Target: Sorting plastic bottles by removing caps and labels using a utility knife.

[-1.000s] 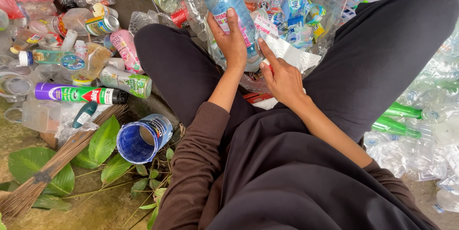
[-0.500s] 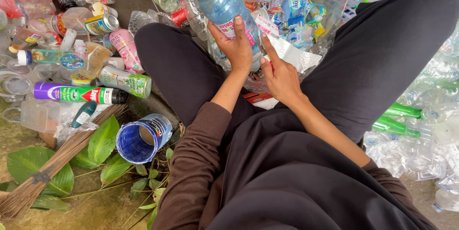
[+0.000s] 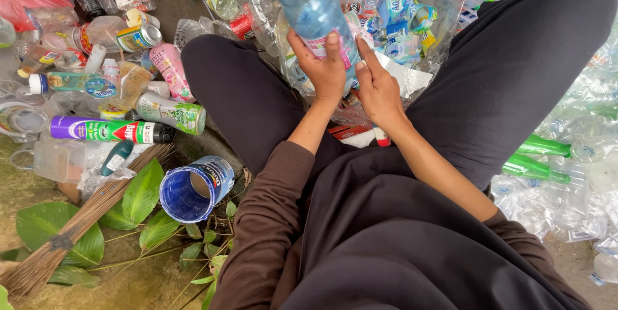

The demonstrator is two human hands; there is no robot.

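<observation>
I sit with my legs spread, dark trousers on both sides. My left hand (image 3: 324, 68) grips a large clear blue plastic bottle (image 3: 308, 2) by its lower part, over its pink-and-white label. The bottle points away from me, its blue cap at the top edge of the view. My right hand (image 3: 380, 91) is beside it, fingertips touching the bottle's label edge. Beneath both hands lies a clear plastic bag (image 3: 399, 27) stuffed with torn labels.
A heap of bottles, jars and cans lies at left, with a purple spray can (image 3: 103, 130) and an open blue tin (image 3: 193, 189). Green leaves and a stick broom (image 3: 71, 229) are lower left. Green bottles (image 3: 541, 155) and crushed clear bottles pile at right.
My left hand has lifted the bottle higher and shifted its grip upward on the label. My right hand moved up from my lap area to the bottle's side.
</observation>
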